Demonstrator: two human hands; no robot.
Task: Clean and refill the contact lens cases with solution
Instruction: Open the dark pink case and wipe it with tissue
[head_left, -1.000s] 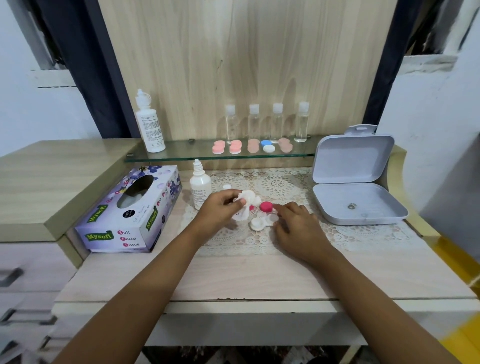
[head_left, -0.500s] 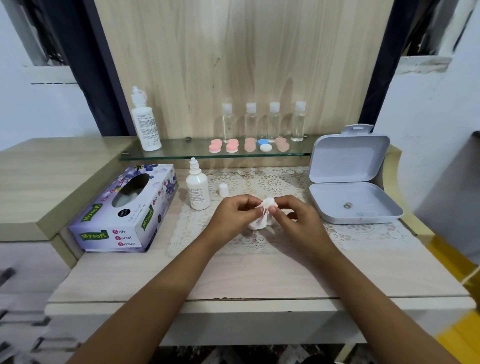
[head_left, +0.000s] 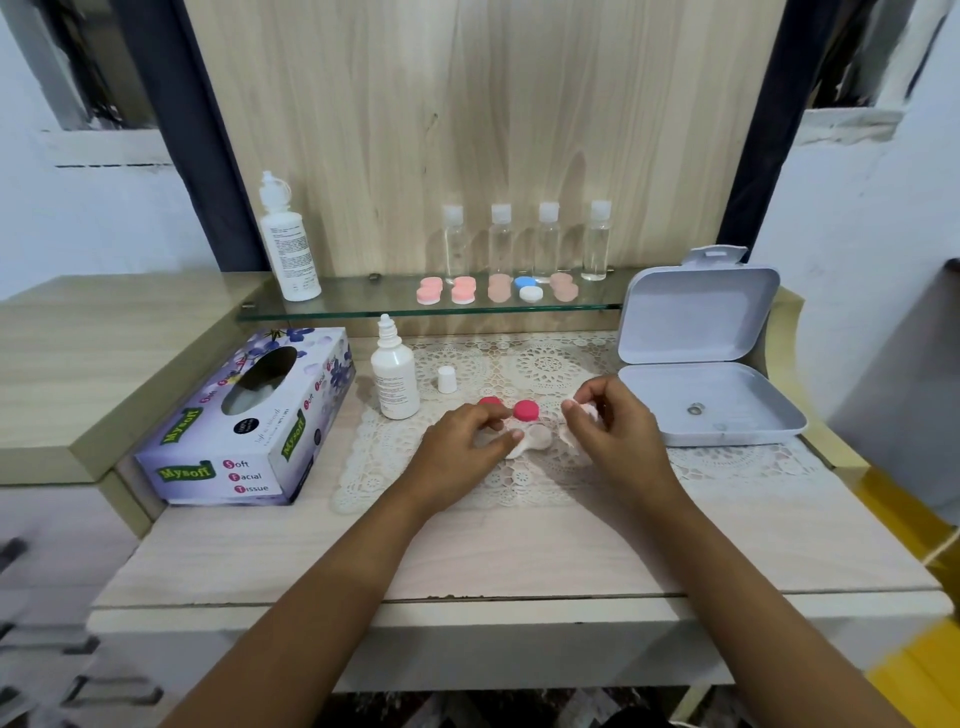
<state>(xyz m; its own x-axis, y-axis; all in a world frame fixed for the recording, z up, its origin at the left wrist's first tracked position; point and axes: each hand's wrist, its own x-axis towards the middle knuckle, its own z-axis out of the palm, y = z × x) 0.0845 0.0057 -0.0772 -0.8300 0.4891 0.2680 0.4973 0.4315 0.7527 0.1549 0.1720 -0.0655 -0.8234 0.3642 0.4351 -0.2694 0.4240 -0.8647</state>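
Hands parted, left hand (head_left: 464, 446) pinching lens case (head_left: 537, 439), right hand (head_left: 612, 423) clutching tissue (head_left: 576, 434).

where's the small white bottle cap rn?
Head view, left of centre: the small white plastic cap stands on the white lace doily, just right of the uncapped white dropper bottle, beyond the left hand.

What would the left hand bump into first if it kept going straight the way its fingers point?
Most likely the fully visible pink cap, just beyond the fingertips of the left hand; whether they already touch it is unclear.
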